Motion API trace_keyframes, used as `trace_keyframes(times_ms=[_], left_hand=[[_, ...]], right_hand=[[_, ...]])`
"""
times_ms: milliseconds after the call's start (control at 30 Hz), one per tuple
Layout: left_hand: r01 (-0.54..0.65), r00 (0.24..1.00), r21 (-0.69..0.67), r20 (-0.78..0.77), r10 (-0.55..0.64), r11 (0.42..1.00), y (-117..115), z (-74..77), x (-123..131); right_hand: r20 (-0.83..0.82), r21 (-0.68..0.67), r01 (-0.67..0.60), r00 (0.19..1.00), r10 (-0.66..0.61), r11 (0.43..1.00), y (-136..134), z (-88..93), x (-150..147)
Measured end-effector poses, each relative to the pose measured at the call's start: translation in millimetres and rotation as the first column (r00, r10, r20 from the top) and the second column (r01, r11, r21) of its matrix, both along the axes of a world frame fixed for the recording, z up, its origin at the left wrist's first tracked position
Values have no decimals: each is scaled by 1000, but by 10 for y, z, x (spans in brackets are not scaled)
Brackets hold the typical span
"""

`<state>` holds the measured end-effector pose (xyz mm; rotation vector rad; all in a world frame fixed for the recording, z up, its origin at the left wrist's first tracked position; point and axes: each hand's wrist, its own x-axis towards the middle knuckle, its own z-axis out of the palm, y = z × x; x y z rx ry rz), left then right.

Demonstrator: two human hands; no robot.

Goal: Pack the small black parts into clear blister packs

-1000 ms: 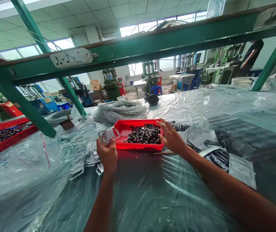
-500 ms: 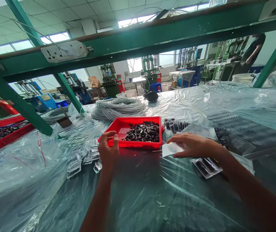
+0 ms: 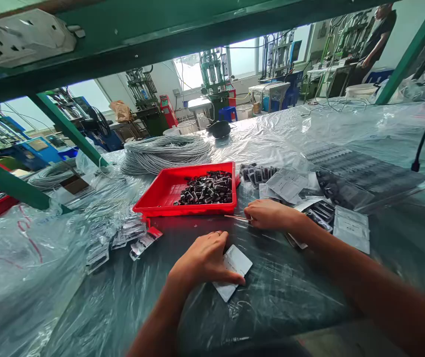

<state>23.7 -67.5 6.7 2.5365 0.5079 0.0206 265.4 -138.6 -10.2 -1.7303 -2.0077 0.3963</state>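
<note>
My left hand (image 3: 203, 259) lies palm down on a small white packet (image 3: 239, 264) on the plastic-covered table, fingers curled over its left part and thumb along its lower edge. My right hand (image 3: 268, 215) rests just right of the red tray's front corner, its fingertips pinched on a thin stick (image 3: 235, 217) that lies along the tray's front edge. The red tray (image 3: 160, 196) holds a heap of small black parts (image 3: 207, 188).
Filled clear bags (image 3: 138, 238) lie left of my hands; white packets (image 3: 349, 228) and dark strips lie to the right. Behind the tray sits a grey cable coil (image 3: 164, 153). A green frame beam (image 3: 183, 29) runs overhead. A person (image 3: 378, 29) stands far back right.
The view tipped down. My left hand left the tray's corner and came down onto the white packet near me. My right hand let that packet go and moved to the stick.
</note>
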Motion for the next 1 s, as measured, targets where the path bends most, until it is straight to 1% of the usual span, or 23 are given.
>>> trace_keyframes(times_ms=[67,100,133,167,200,233,267,300,333,367,400,433,467,600,633,700,767,867,933,1000], left_hand=[[-17,999,5,31,17,1000,-33,-32,21],[-32,997,16,64,31,999,-44,-52,45],[-53,993,31,108,49,998,-50,-72,74],[-79,985,47,158,71,996,-52,-92,106],[-107,974,58,206,93,993,-51,-112,137],[-134,963,61,242,116,989,-48,-130,165],[-156,956,56,260,137,986,-46,-146,188],[-178,952,49,263,159,983,-45,-161,205],[-196,952,48,250,178,979,-47,-174,216],[-209,955,54,226,192,976,-52,-187,223],[-214,960,66,201,198,974,-60,-200,228],[-211,964,79,180,195,974,-70,-214,232],[-206,967,92,170,188,974,-80,-227,236],[-194,962,87,211,172,977,-112,-265,254],[-192,959,75,226,171,978,-115,-267,258],[-184,959,60,229,165,981,-119,-258,266],[-169,974,87,167,153,982,-123,-232,271],[-153,988,164,35,150,974,-136,-184,280],[-163,986,191,-9,168,968,-151,-165,288],[-181,981,202,-29,190,963,-175,-165,297]], right_hand=[[-63,-74,-109,993,105,991,-75,203,2],[-155,-81,-142,980,128,987,-104,304,3],[-290,-61,-157,948,133,986,-123,392,-3],[-450,-16,-154,883,131,988,-130,459,-22],[-614,46,-128,779,129,991,-124,501,-57],[-758,105,-81,639,133,991,-107,516,-110],[-865,148,-21,483,140,989,-83,507,-179],[-931,167,40,336,144,985,-54,479,-260],[-966,165,94,215,142,982,-24,438,-346],[-983,151,136,125,134,979,6,390,-432],[-990,134,162,69,124,978,32,340,-510],[-993,119,180,41,113,977,54,293,-578],[-994,108,189,35,103,976,72,250,-632],[-993,92,208,91,74,974,121,123,-740],[-992,99,213,98,80,972,134,96,-752],[-992,112,214,87,95,970,164,41,-775],[-993,104,205,75,91,973,198,-13,-800],[-995,73,181,81,59,981,228,-58,-826],[-997,40,151,74,29,988,210,-41,-827],[-997,-27,73,65,-32,997,158,12,-817]])
